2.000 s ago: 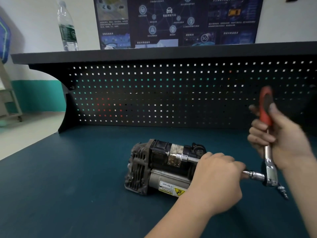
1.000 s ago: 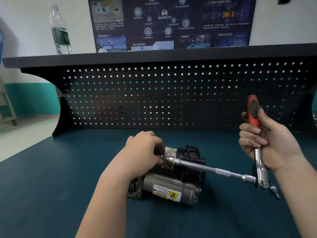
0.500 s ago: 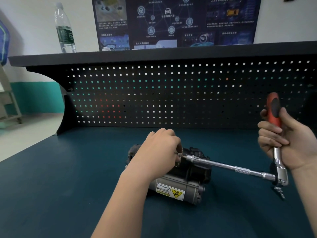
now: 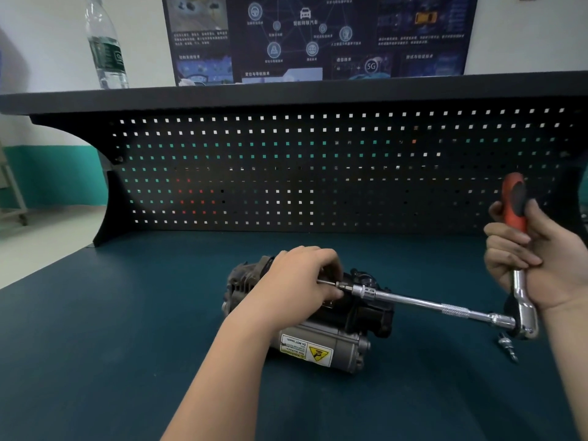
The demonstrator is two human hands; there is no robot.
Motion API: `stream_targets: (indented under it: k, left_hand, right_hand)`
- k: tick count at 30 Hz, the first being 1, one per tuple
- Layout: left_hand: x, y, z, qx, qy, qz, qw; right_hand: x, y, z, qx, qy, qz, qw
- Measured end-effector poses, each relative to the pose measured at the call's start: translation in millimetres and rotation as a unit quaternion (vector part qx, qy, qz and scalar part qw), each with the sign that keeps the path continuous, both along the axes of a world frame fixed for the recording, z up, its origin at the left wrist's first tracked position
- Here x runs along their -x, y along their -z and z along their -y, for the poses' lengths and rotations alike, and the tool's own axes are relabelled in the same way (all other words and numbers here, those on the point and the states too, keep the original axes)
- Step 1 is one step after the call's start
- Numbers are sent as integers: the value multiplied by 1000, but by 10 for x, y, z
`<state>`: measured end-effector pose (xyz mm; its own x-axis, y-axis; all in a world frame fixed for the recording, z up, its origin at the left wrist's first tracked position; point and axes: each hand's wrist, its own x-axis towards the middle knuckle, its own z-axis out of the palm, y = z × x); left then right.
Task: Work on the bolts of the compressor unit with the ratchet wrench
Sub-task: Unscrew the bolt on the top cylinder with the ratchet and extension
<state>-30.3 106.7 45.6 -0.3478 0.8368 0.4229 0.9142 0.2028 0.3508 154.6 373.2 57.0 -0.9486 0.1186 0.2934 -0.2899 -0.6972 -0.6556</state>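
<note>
White-and-yellow warning label [image 4: 306, 349] on the grey metal cylinder of my dark compressor unit [image 4: 343, 326]: "Do NOT touch", beside a black symbol in a yellow triangle; smaller print unreadable.
Dark blue wall poster [image 4: 318, 36]: "5G" in a ring; other captions too small to read.
Clear plastic water bottle [image 4: 106, 49], green label: illegible.

Left hand [image 4: 299, 281] pinches low (forearm extended); right hand [image 4: 537, 259] clenched, raised.

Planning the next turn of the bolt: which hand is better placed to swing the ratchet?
The right hand. It already grips the ratchet wrench by its orange handle, while the left hand pinches the bit end of the extension bar at the compressor unit, guiding it.
</note>
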Motion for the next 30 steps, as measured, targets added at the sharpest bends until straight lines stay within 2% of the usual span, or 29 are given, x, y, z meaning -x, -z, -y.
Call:
stream_targets:
  k: [4,6,7,10,13,15,17,18,20,25,26,27,28,29,30]
  left_hand:
    - [-17,15,-10,-6,-7,-6,1000]
    - [-21,28,-11,-8,-9,-11,1000]
    - [-21,36,-11,-9,-9,-16,1000]
    - [-26,64,-7,-19,-11,-18,1000]
    - [-32,86,-12,-41,-17,-11,999]
    - [-33,93,-20,-52,-22,-5,998]
    - [-29,91,-29,-59,-21,5,998]
    - [-28,87,-32,-59,-19,9,998]
    - [-22,77,-36,-57,-17,12,998]
    - [6,73,-43,-55,-14,16,998]
    - [7,71,-43,-55,-12,19,998]
    - [7,69,-42,-54,-10,21,998]
    - [8,70,-41,-54,-9,22,998]
    - [6,70,-40,-54,-9,23,998]
    - [3,71,-36,-55,-9,25,998]
  right_hand:
    - [39,175,-187,69,-58,-39,995]
    - [18,190,-178,71,-37,-37,996]
    - [-1,184,-178,64,-8,-38,997]
    - [-43,142,-86,11,167,12,986]
    - [-51,121,-25,16,206,21,978]
    - [-80,114,-63,40,145,16,989]
    - [-145,115,-88,48,3,-3,999]
    - [-213,117,-70,30,-10,7,999]
    - [-352,58,-101,-15,38,11,999]
    - [-600,-265,-2,-47,-4,-93,995]
    - [-618,-323,64,-65,23,-118,991]
    - [-615,-330,150,-105,119,-133,978]
    - [-616,-318,262,-154,265,-110,946]
    - [-585,-268,382,-213,417,-78,880]
    - [-522,-179,496,-249,516,-58,818]
